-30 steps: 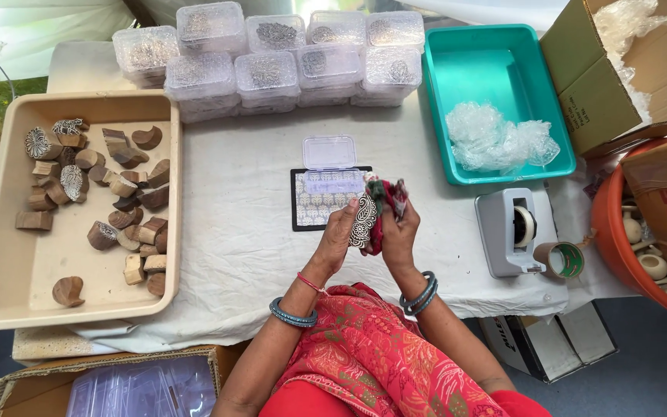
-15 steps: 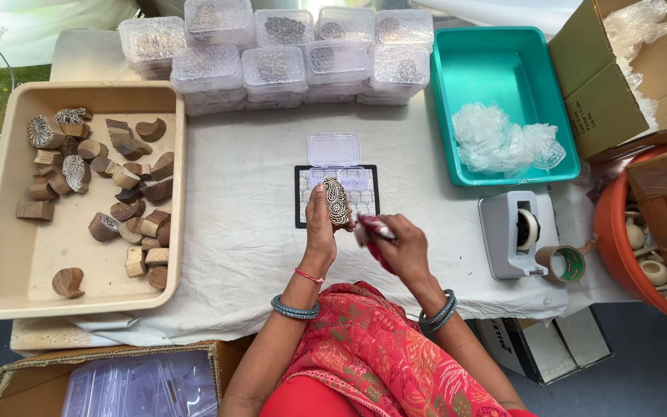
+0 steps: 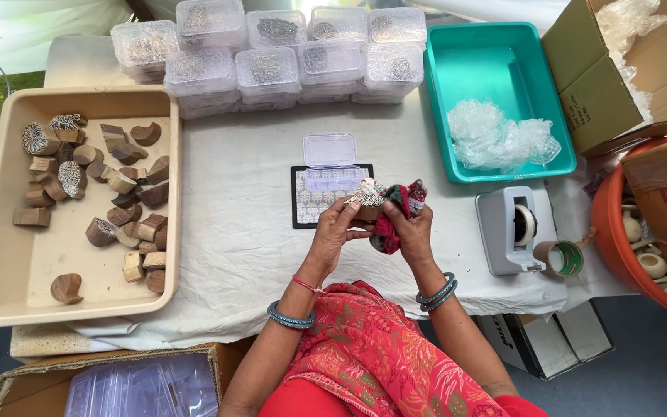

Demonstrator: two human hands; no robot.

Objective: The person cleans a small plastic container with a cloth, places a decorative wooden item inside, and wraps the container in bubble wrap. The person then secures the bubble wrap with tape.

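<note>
At the far left of the cloth-covered tabletop point(image 3: 241, 255) sits a beige tray point(image 3: 9, 286) holding a loose heap of carved wooden blocks point(image 3: 110, 193), most lying on their sides, a few with the patterned face up. Behind it, stacks of clear lidded boxes point(image 3: 272, 54) stand closed, each showing a dark patterned piece inside. Near the middle, a small clear case point(image 3: 330, 154) lies open on a dark patterned card point(image 3: 314, 201), its lid tipped back. Just in front, the left hand point(image 3: 337, 232) has its fingers closed around a carved wooden block point(image 3: 366, 199), held above the tabletop with its face turned toward the right hand point(image 3: 411, 228), whose fingers grip a bunched red cloth point(image 3: 395, 208) pressed against it, seemingly for wiping. Further right, a teal tub point(image 3: 503, 69) holds crumpled clear plastic point(image 3: 496, 139), then a grey tape dispenser point(image 3: 511, 228).
</note>
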